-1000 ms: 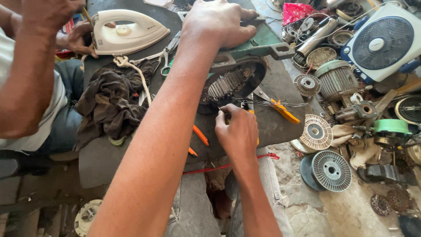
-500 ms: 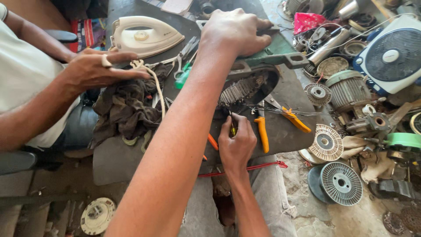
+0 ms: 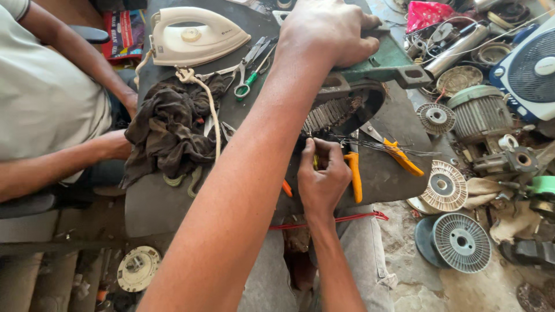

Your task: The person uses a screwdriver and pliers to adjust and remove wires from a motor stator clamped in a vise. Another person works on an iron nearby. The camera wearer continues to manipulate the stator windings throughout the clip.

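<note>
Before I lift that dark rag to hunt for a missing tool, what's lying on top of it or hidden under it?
A pale cord from the white iron runs across the dark rag. Scissor handles poke out at its right edge. Anything beneath the rag is covered.

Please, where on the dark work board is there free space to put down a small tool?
The board is bare at its near left corner, below the dark rag, and in a strip right of the orange pliers. It is crowded around the iron, the scissors and the motor stator near both hands.
</note>
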Available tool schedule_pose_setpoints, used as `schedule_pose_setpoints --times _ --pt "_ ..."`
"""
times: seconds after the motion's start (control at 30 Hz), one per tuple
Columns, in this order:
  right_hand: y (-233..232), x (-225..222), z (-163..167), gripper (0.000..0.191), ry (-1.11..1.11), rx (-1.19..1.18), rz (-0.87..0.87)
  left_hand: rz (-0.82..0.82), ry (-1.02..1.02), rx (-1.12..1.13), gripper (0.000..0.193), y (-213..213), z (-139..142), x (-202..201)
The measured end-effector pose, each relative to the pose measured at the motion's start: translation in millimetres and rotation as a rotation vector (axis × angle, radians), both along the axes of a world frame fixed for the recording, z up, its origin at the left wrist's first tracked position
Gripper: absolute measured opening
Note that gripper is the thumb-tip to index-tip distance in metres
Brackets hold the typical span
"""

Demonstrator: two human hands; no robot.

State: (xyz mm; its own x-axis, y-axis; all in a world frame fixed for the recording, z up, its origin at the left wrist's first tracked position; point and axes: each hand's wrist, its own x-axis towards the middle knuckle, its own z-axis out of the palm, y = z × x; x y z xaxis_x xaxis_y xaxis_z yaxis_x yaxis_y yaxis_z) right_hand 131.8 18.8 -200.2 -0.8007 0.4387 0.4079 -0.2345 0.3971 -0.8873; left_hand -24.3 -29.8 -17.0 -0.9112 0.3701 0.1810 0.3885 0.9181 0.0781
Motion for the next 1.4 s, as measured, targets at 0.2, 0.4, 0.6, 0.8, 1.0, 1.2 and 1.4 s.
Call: schedule_pose_setpoints --times 0.2,0.4,0.6,0.8,1.0,1.2,1.4 --pt "2.4 0.9 -2.0 0.015 0.0 -0.122 0.052 -0.018 0.033 0.061 0.046 -5.7 -4.2 0.8" --pt "10.9 -6.4 2.5 0.015 -0.152 -0.082 0.079 0.028 0.006 0.132 0.05 -7.6 -4.6 1.2" --pt "-0.1 17.2 11.0 0.017 -0.004 -0.306 0.036 -0.024 0.05 0.084 0.047 -11.4 -1.8 2.1" --pt "19.3 24.9 36.9 0.018 -0.035 0.091 -0.004 -0.015 -0.028 0.075 0.049 -12.9 6.2 2.8" --pt "39.7 -17.2 52.3 0.014 0.117 0.604 0.197 0.003 -0.048 0.056 0.049 -17.8 14.2 9.6" --pt "29.0 -27.3 58.5 0.017 -0.012 0.742 0.209 0.045 -0.072 0.077 0.05 -24.4 21.2 20.8" --pt "34.8 -27.7 53.2 0.017 -0.003 0.649 0.263 0.05 -0.088 0.029 0.052 -17.9 21.5 18.4"
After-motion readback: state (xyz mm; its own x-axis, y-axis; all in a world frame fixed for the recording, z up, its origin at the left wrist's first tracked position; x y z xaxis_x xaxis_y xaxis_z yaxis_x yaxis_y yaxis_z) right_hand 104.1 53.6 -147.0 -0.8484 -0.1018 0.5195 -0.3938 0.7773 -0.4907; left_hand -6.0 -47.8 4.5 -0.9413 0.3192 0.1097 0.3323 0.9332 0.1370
